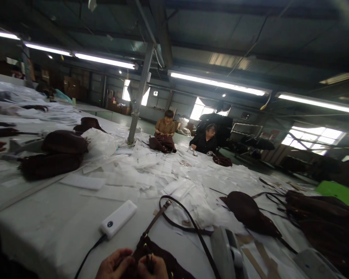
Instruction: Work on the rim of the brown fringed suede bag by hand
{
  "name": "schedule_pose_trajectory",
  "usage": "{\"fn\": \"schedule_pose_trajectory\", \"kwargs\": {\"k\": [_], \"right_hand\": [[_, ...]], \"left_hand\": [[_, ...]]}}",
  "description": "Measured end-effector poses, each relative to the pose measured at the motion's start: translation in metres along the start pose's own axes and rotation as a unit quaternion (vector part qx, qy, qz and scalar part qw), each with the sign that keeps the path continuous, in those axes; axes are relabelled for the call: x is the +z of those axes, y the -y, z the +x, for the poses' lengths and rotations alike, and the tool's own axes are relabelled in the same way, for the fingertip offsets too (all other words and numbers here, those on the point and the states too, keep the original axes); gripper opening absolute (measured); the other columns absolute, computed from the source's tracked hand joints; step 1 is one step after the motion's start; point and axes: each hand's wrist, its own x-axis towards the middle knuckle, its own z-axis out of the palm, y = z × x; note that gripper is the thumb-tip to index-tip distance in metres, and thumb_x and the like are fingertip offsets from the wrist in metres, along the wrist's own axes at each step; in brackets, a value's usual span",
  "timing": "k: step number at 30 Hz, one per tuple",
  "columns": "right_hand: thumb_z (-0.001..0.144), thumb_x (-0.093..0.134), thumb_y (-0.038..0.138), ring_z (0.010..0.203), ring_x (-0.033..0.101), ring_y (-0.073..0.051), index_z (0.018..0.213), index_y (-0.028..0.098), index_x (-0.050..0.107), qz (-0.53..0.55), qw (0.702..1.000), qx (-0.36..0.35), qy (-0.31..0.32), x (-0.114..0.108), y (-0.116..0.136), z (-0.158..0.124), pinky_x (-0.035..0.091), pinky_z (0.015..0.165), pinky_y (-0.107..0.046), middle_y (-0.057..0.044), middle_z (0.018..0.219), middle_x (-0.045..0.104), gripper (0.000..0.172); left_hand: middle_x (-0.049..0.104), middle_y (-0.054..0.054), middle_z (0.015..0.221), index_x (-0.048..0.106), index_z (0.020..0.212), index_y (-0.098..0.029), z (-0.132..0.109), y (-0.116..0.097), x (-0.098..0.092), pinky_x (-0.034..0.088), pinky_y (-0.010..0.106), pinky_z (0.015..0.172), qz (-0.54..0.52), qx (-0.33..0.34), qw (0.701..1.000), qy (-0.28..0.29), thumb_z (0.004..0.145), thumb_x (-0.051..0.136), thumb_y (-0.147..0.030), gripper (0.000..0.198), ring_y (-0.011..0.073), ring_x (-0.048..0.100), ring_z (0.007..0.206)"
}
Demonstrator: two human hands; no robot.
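At the bottom edge of the head view, a dark brown handbag [170,260] lies partly out of frame, with gold-coloured rings. My left hand [114,264] is closed on its upper edge, thumb and fingers pinched together. Close beside it, my right hand [154,266] is also closed, gripping the bag near a ring; a small dark piece shows at its fingers, too unclear to name. From the bag, a long buckled strap [192,217] loops over the table to the right. A white power bank [119,219] with a black cable lies ahead of my left hand.
A grey-white device [227,252] stands right of the bag. More brown bags [246,211] lie at right and left [62,142]. Loose white sheets [151,170] cover much of the table [46,217]. Two people sit across it, near a metal post [140,97].
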Motion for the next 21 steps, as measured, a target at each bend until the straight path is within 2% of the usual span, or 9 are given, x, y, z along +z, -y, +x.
{"fn": "schedule_pose_trajectory", "kwargs": {"k": [4,6,8,10,12,16,21], "right_hand": [[0.066,0.07,0.049,0.064,0.056,-0.017,0.08,0.017,0.069,0.015,0.999,0.046,-0.001,-0.004,0.03,-0.006,0.044,0.058,-0.026,-0.002,0.068,0.064,0.036],[0.063,0.072,0.039,0.063,0.053,-0.016,0.072,0.016,0.069,-0.012,0.999,0.038,0.024,-0.003,0.045,-0.006,0.039,0.054,-0.024,0.0,0.065,0.061,0.025],[0.062,0.071,0.031,0.055,0.043,-0.011,0.057,0.015,0.064,-0.028,0.998,0.02,0.046,0.001,0.05,-0.003,0.03,0.049,-0.023,0.004,0.054,0.05,0.019],[0.064,0.069,0.032,0.05,0.031,-0.008,0.048,0.014,0.058,-0.016,0.999,0.004,0.045,0.006,0.044,0.0,0.023,0.047,-0.023,0.006,0.048,0.038,0.026],[0.066,0.068,0.04,0.05,0.027,-0.008,0.048,0.014,0.057,0.01,0.999,-0.016,0.033,0.01,0.032,0.002,0.021,0.047,-0.024,0.006,0.049,0.034,0.034],[0.069,0.066,0.056,0.052,0.033,-0.01,0.054,0.013,0.06,0.043,0.998,-0.046,0.0,0.011,0.013,0.002,0.025,0.049,-0.025,0.004,0.051,0.04,0.046],[0.069,0.061,0.067,0.049,0.034,-0.01,0.053,0.015,0.055,0.044,0.998,-0.039,-0.027,0.004,0.009,0.001,0.026,0.048,-0.024,0.003,0.05,0.042,0.055]], "left_hand": [[0.076,0.007,0.085,0.07,0.091,-0.018,-0.009,-0.012,0.007,0.056,0.033,0.076,0.032,0.042,0.998,-0.033,0.06,0.075,-0.053,0.047,0.0282,0.07,0.086],[0.076,0.007,0.089,0.072,0.092,-0.02,-0.011,-0.019,0.011,0.056,0.033,0.08,0.059,0.074,0.994,-0.048,0.061,0.074,-0.052,0.045,0.0286,0.069,0.091],[0.077,0.007,0.089,0.073,0.091,-0.021,-0.011,-0.023,0.013,0.056,0.033,0.082,0.072,0.087,0.992,-0.063,0.059,0.075,-0.051,0.044,0.0291,0.069,0.092],[0.077,0.007,0.085,0.073,0.092,-0.02,-0.009,-0.024,0.012,0.057,0.033,0.079,0.076,0.084,0.991,-0.075,0.055,0.077,-0.051,0.048,0.0294,0.069,0.088],[0.077,0.007,0.082,0.072,0.097,-0.019,-0.006,-0.021,0.009,0.057,0.033,0.075,0.072,0.075,0.992,-0.076,0.052,0.079,-0.05,0.055,0.0287,0.07,0.083],[0.076,0.007,0.079,0.068,0.102,-0.016,-0.007,-0.015,0.003,0.057,0.031,0.065,0.04,0.066,0.992,-0.097,0.048,0.082,-0.05,0.065,0.0258,0.07,0.073],[0.072,0.006,0.069,0.068,0.091,-0.014,-0.011,-0.013,0.0,0.055,0.03,0.059,-0.015,0.064,0.984,-0.164,0.046,0.083,-0.049,0.059,0.0231,0.068,0.064]]}}
